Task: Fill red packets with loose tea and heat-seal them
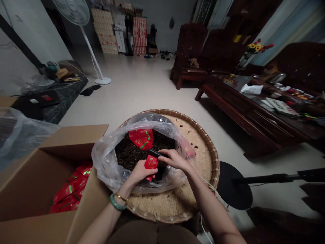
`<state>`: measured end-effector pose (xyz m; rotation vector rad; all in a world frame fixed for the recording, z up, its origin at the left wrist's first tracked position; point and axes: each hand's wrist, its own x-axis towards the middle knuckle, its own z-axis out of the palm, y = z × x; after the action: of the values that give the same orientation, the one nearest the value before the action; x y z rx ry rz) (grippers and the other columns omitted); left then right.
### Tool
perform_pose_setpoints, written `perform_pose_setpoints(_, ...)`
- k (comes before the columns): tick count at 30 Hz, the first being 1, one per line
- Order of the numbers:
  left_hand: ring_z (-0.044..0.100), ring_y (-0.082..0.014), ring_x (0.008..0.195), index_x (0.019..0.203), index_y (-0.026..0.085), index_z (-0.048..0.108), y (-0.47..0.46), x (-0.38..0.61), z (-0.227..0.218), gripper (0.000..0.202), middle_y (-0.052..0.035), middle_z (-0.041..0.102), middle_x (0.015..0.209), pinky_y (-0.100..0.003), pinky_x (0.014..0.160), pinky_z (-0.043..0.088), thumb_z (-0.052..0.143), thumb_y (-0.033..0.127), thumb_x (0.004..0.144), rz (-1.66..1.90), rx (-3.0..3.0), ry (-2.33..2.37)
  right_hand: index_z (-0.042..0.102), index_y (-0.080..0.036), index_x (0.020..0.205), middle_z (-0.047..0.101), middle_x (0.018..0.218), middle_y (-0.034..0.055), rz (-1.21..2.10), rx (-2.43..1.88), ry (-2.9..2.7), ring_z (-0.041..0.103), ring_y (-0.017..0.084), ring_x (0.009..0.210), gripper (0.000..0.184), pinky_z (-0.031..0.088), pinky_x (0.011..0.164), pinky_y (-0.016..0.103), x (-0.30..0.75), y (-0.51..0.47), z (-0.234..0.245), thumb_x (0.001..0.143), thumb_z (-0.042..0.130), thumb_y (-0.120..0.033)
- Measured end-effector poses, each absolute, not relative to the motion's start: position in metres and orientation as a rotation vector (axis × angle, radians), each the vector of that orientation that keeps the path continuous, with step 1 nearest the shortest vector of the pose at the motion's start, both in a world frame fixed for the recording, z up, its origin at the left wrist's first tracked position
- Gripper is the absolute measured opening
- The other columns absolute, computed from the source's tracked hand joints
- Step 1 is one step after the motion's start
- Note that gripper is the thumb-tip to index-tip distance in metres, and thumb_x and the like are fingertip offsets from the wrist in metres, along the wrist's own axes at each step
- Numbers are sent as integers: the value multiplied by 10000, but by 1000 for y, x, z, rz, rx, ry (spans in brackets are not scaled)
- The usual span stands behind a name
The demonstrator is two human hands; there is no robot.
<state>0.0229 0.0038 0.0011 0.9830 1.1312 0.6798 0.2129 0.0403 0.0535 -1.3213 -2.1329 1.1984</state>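
Note:
My left hand (139,171) is closed around a small red packet (151,163) held over a clear plastic bag (106,159) full of dark loose tea leaves (128,152). My right hand (173,159) grips a dark scoop (156,153) whose tip meets the packet's mouth. Several more red packets (142,138) lie on the leaves at the back of the bag. The bag rests on a round woven bamboo tray (200,149). A green bangle sits on my left wrist.
An open cardboard box (58,142) at my left holds several filled red packets (72,189). A dark wooden coffee table (254,108) with clutter stands right. A standing fan (83,40) is behind, and a black fan base (235,189) lies by the tray.

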Motion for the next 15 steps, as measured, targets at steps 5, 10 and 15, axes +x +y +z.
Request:
perform_pose_setpoints(5, 622, -152, 459, 753, 138, 525, 4, 22, 0, 407, 4, 624, 576, -199, 379, 434, 811, 331, 539, 663, 975, 1118, 603, -142, 1122, 652, 806, 29, 1522, -1351, -1881, 503, 80, 482, 402, 381, 431, 186, 220, 41, 51, 847, 545, -429)
perform_pose_setpoints(10, 616, -154, 442, 725, 154, 496, 4, 21, -2, 415, 31, 580, 518, -190, 359, 417, 818, 332, 532, 676, 964, 1134, 587, -163, 1151, 649, 834, 34, 1597, -1378, -1767, 500, 76, 484, 430, 329, 377, 167, 228, 40, 48, 855, 513, -466)
perform_pose_setpoints(15, 615, -152, 441, 767, 141, 524, 3, 23, -1, 422, 13, 614, 551, -207, 379, 441, 819, 332, 533, 664, 970, 1111, 646, -159, 1054, 666, 792, 21, 1351, -1330, -2006, 528, 91, 527, 327, 399, 495, 194, 220, 36, 49, 855, 538, -394)
